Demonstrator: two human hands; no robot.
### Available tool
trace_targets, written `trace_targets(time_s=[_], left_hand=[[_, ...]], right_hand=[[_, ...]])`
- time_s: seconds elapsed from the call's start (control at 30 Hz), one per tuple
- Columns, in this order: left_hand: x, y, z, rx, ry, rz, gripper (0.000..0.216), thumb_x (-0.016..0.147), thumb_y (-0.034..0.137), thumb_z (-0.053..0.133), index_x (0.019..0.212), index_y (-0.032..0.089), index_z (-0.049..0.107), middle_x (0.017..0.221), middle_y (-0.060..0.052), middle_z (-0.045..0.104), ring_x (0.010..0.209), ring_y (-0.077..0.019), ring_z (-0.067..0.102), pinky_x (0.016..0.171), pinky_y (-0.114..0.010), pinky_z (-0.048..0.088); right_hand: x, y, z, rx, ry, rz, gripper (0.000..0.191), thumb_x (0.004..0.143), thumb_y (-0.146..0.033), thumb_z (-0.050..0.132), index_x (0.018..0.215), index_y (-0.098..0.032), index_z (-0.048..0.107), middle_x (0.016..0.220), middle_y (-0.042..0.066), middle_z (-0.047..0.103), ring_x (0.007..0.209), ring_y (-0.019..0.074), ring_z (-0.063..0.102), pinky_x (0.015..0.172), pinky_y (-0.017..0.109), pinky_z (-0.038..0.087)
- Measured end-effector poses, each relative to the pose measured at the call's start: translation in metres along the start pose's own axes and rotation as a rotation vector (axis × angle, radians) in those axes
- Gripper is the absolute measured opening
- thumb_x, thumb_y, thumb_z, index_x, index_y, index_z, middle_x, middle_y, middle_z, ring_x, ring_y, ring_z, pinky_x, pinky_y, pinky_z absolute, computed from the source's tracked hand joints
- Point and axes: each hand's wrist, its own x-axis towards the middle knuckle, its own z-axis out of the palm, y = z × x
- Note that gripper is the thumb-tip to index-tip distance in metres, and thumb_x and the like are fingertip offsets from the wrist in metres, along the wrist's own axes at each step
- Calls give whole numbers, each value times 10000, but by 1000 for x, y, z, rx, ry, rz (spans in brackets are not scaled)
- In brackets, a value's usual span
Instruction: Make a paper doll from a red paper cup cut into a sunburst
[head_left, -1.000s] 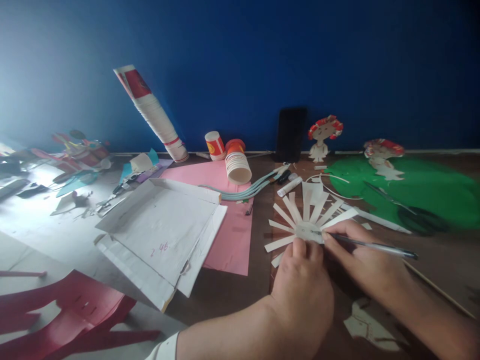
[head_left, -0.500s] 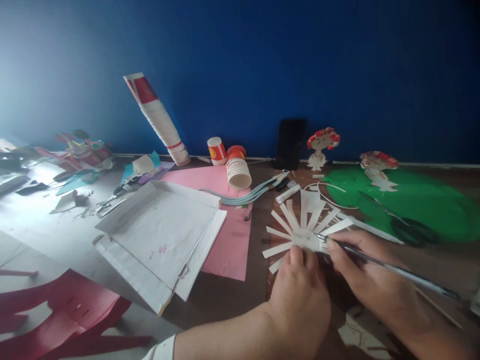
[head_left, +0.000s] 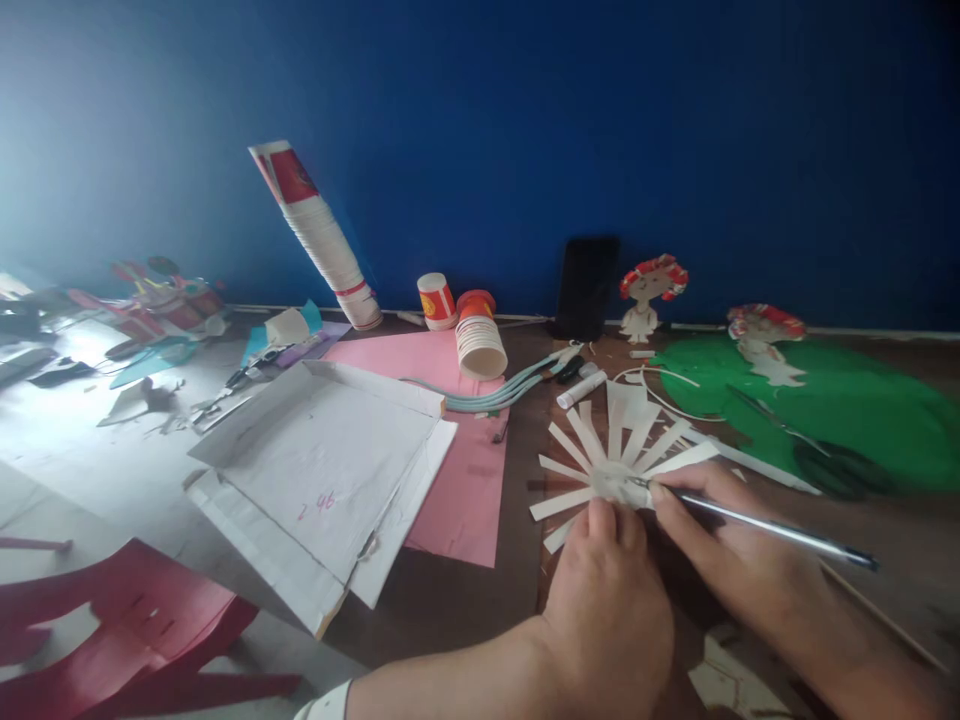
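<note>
A white paper cup cut into strips [head_left: 616,474] lies splayed on the dark table, its round base in the middle and the strips fanning outward. My left hand [head_left: 609,600] is closed over its near side, curled fingers holding it down at the base's edge. In my right hand [head_left: 727,530] is a pen [head_left: 772,524], pinched close to its tip. The tip meets the base, where small dark marks show. Just beyond the strips lie a white glue stick [head_left: 581,390] and a thin white ring [head_left: 667,396]. Part of the cup's near side is hidden under my fingers.
Scissors [head_left: 817,445] rest on green paper [head_left: 922,420] at the right. Two paper figures with red-and-white hair, one upright [head_left: 641,310], stand behind. A phone [head_left: 589,288] leans on the blue wall. Left are a white box lid [head_left: 322,480], stacked cups [head_left: 322,245] and a pink chair [head_left: 135,630].
The pen's back end has swung, so it lies flatter and points more toward me. Its tip has shifted slightly on the base. My left hand stays put; the view has moved a little.
</note>
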Motion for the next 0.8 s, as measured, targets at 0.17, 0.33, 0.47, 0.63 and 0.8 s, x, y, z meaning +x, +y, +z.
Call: trace_targets(time_s=[0.17,0.33,0.47,0.63,0.8], left_hand=[[0,-1,-1,6,-23,15,320,887,297,592,1110,127,746,1062,-143,614,948,-237,477,694,-296,457],[0,-1,-3,-11,-31,26,297,884,302,594,1062,136,764,1080,-145,618,980,-250,479,722,-310,471],[0,-2,-4,-7,-45,37,302,872,306,609,1061,130,765,1070,-144,620,973,-251,484,709,-310,470],[0,-2,-6,-6,-82,59,319,918,309,566,1109,132,751,1053,-141,627,935,-238,503,727,-318,474],[1,-4,-8,6,-96,66,323,935,304,548,1133,141,744,1082,-147,623,970,-248,504,742,-324,475]], right_hand=[[1,3,0,11,5,-35,207,878,-457,561,868,-262,630,818,3,708,773,205,676,721,327,504],[2,5,1,12,-22,14,237,872,-485,557,862,-261,635,804,6,711,764,213,676,691,329,498],[2,4,1,10,-67,47,255,872,-504,555,871,-263,638,827,12,716,788,220,675,714,341,493],[2,1,0,29,-85,81,272,862,-519,561,862,-258,638,836,25,717,799,225,671,740,348,489],[4,-1,-1,46,-96,105,313,839,-557,553,845,-256,640,825,23,715,786,229,670,728,355,486]])
